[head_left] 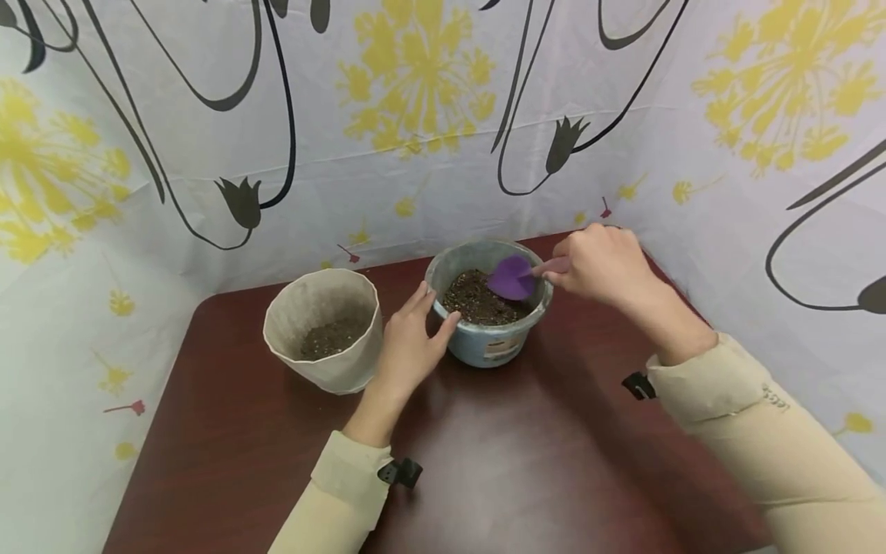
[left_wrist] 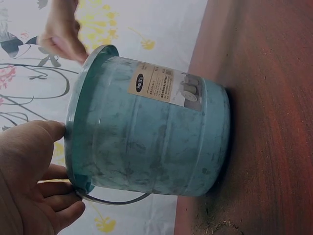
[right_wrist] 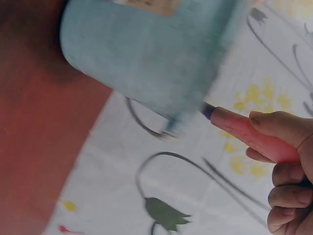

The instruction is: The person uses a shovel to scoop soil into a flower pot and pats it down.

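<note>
A light-blue plastic bucket with a label on its side holds dark soil. My left hand rests against the near-left rim, thumb and fingertips touching it and fingers mostly straight. In my right hand I grip the pink handle of a small garden trowel, whose purple blade is inside the bucket, touching the soil near the right wall. The blade is hidden behind the bucket in both wrist views. To the left, a whitish plant pot with a wavy rim holds some soil.
Both containers stand on a dark red-brown table. A patterned cloth hangs close behind and at the sides. The bucket's thin wire handle hangs down along its side. Crumbs of soil lie on the table beside the bucket.
</note>
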Demonstrator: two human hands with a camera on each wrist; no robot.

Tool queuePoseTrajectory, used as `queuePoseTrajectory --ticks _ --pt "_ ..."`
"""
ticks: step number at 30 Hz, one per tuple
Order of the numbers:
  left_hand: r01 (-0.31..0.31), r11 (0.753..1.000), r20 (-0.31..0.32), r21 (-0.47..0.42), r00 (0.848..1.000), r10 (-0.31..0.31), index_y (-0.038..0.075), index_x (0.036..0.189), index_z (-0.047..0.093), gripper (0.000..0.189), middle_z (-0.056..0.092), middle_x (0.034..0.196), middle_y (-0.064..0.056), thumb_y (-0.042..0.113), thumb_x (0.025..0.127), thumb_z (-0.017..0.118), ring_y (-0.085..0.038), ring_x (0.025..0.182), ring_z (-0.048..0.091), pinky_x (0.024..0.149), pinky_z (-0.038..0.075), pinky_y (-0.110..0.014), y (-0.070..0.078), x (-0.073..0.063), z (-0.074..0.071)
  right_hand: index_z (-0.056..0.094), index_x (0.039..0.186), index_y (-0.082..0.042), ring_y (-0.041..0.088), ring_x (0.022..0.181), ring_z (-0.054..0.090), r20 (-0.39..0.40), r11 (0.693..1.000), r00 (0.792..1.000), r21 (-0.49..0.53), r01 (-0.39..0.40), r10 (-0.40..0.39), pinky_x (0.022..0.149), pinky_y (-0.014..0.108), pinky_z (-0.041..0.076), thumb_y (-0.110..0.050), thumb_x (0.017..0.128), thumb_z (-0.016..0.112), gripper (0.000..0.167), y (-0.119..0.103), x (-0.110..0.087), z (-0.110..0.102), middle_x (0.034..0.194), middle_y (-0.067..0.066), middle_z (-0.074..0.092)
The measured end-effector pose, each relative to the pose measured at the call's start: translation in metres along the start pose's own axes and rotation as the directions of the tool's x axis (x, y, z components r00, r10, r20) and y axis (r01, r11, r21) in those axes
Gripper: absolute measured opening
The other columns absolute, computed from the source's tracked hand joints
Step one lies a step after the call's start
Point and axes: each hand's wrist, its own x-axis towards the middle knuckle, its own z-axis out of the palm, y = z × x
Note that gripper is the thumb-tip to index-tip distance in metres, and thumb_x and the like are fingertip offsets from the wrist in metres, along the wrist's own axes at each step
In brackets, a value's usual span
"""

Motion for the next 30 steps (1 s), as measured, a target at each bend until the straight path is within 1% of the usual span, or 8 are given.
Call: queuePoseTrajectory --ticks 3,5,9,13,17,20,24,30 --pt "-0.006 1.0 -0.004 -0.002 1.0 0.006 -0.004 0.137 0.06 0.062 0.048 0.151 -0.019 0.044 0.098 0.065 -0.04 0.131 0.054 0.108 0.045 -0.05 0.0 0.002 -0.001 0.063 0.06 -0.018 0.036 0.054 0.057 -0.09 0.994 0.992 -0.072 0.086 -0.092 0.042 0.052 0.043 -0.023 0.083 0.077 0.028 -0.004 0.006 -0.008 0.057 0.004 0.057" --pt "-0.007 1.0 -0.002 -0.002 1.0 0.007 -0.004 0.137 0.06 0.062 0.048 0.151 -0.019 0.044 0.099 0.064 -0.04 0.131 0.054 0.108 0.045 -0.05 0.0 0.003 -0.001 0.061 0.058 -0.017 0.035 0.05 0.055 -0.114 0.982 0.982 -0.132 0.136 -0.151 0.04 0.052 0.043 -0.023 0.084 0.079 0.032 -0.008 0.011 -0.009 0.055 0.004 0.054" --pt "0.003 1.0 0.021 0.003 1.0 -0.003 -0.004 0.138 0.059 0.063 0.047 0.152 -0.018 0.046 0.099 0.063 -0.039 0.131 0.053 0.108 0.045 -0.05 0.001 0.003 -0.002 0.06 0.056 -0.016 0.029 0.045 0.05 -0.05 0.949 0.968 -0.219 0.229 -0.245 0.038 0.047 0.042 -0.019 0.082 0.08 0.033 -0.014 0.018 -0.003 0.053 0.004 0.054" --pt "0.017 1.0 0.047 0.004 0.999 -0.017 -0.002 0.14 0.058 0.064 0.046 0.153 -0.016 0.047 0.099 0.063 -0.037 0.133 0.052 0.109 0.045 -0.049 0.002 0.002 -0.002 0.06 0.057 -0.017 0.023 0.046 0.05 0.047 0.935 0.961 -0.219 0.278 -0.274 0.04 0.043 0.044 -0.014 0.078 0.081 0.03 -0.014 0.023 0.006 0.056 0.002 0.057" --pt "0.016 1.0 0.066 -0.009 0.998 -0.015 -0.001 0.141 0.058 0.064 0.045 0.154 -0.016 0.047 0.099 0.063 -0.036 0.133 0.052 0.109 0.045 -0.048 0.003 0.002 -0.002 0.056 0.056 -0.016 0.022 0.049 0.051 0.134 0.954 0.955 -0.112 0.278 -0.263 0.045 0.044 0.047 -0.018 0.081 0.081 0.035 -0.007 0.025 0.012 0.055 0.0 0.053" --pt "0.005 1.0 0.074 -0.013 0.997 -0.004 -0.001 0.141 0.058 0.064 0.045 0.154 -0.016 0.047 0.099 0.062 -0.037 0.133 0.052 0.109 0.045 -0.048 0.003 0.002 -0.002 0.062 0.06 -0.014 0.02 0.051 0.055 0.172 0.964 0.95 0.012 0.264 -0.262 0.048 0.044 0.05 -0.018 0.081 0.081 0.028 -0.001 0.024 0.016 0.057 -0.001 0.056" --pt "-0.006 1.0 0.066 -0.03 0.998 0.008 -0.003 0.14 0.057 0.064 0.044 0.154 -0.018 0.047 0.099 0.062 -0.038 0.133 0.052 0.109 0.044 -0.049 0.002 0.003 -0.004 0.076 0.072 -0.01 0.018 0.057 0.062 0.147 0.96 0.957 0.167 0.225 -0.25 0.053 0.042 0.053 -0.017 0.079 0.082 0.012 0.004 0.023 0.024 0.066 0.001 0.068" --pt "-0.01 0.999 0.037 -0.05 0.999 0.012 -0.005 0.139 0.058 0.064 0.045 0.152 -0.02 0.044 0.099 0.064 -0.039 0.133 0.051 0.109 0.044 -0.048 -0.005 0.0 -0.005 0.082 0.08 -0.007 0.011 0.055 0.051 0.129 0.941 0.976 0.313 0.126 -0.174 0.051 0.031 0.043 -0.019 0.082 0.08 0.012 0.002 0.024 0.043 0.067 0.0 0.071"
